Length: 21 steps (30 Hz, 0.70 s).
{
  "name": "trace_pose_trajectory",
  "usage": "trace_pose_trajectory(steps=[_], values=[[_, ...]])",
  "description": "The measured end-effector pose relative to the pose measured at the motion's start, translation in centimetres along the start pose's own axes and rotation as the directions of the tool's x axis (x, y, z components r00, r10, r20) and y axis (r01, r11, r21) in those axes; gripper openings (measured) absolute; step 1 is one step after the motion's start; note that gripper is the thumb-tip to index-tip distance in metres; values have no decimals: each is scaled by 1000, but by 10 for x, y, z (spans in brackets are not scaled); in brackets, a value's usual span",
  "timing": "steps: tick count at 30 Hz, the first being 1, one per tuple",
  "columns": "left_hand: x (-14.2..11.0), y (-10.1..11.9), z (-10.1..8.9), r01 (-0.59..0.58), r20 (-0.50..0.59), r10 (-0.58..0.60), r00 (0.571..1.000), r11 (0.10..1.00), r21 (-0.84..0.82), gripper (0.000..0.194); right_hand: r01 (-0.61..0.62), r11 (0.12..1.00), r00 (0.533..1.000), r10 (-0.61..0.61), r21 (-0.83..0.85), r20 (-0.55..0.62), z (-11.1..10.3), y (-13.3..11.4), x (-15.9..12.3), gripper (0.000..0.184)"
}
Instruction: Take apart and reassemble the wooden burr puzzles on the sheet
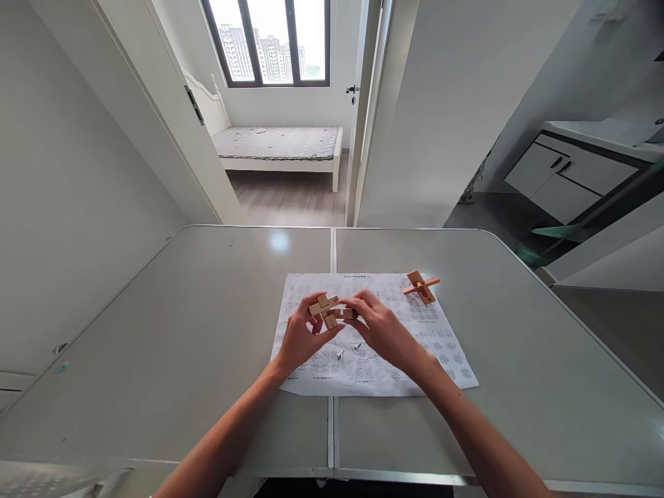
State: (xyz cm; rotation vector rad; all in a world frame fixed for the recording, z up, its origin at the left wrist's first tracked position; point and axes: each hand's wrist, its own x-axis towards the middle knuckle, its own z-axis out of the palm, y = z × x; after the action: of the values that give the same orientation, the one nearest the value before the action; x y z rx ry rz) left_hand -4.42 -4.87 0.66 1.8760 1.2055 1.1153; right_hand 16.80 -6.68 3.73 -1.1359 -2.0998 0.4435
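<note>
My left hand (305, 330) is closed around a wooden burr puzzle (324, 304) made of interlocking light-brown bars, held above the paper. My right hand (374, 319) pinches a small notched wooden bar (348, 314) at the puzzle's right side. Whether that bar is partly inside the puzzle or only touches it, I cannot tell. Fingers hide parts of both pieces. Under the hands lies a white instruction sheet (440, 353) printed with rows of small diagrams. Another wooden puzzle of crossed flat pieces (421, 287) rests at the sheet's upper right corner.
Two small silvery scraps (340, 355) lie on the sheet below the hands. The grey table (207, 297) has a metal-edged seam (330, 429) running down its middle. Beyond it are a doorway, a bed (280, 143) and a window. A white cabinet (565, 169) stands at right.
</note>
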Motion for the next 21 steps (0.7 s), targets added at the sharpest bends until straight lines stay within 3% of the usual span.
trace_pose_trajectory(steps=[5, 12, 18, 21], values=[[-3, 0, 2, -51, 38, 48, 998, 995, 81, 62, 11, 1000, 998, -13, -26, -58, 1, -4, -5, 19], [-5, 2, 3, -128, 54, 120, 991, 977, 170, 59, 65, 996, 998, -66, -53, -18, 1, -7, -15, 32], [-2, 9, 0, -191, 78, 181, 980, 972, 139, 56, 117, 993, 993, -117, 4, -15, -2, -11, -15, 34], [-3, 8, 0, -156, 112, 144, 983, 982, 108, 61, 124, 990, 992, -121, 63, -43, -2, -13, -17, 35]])
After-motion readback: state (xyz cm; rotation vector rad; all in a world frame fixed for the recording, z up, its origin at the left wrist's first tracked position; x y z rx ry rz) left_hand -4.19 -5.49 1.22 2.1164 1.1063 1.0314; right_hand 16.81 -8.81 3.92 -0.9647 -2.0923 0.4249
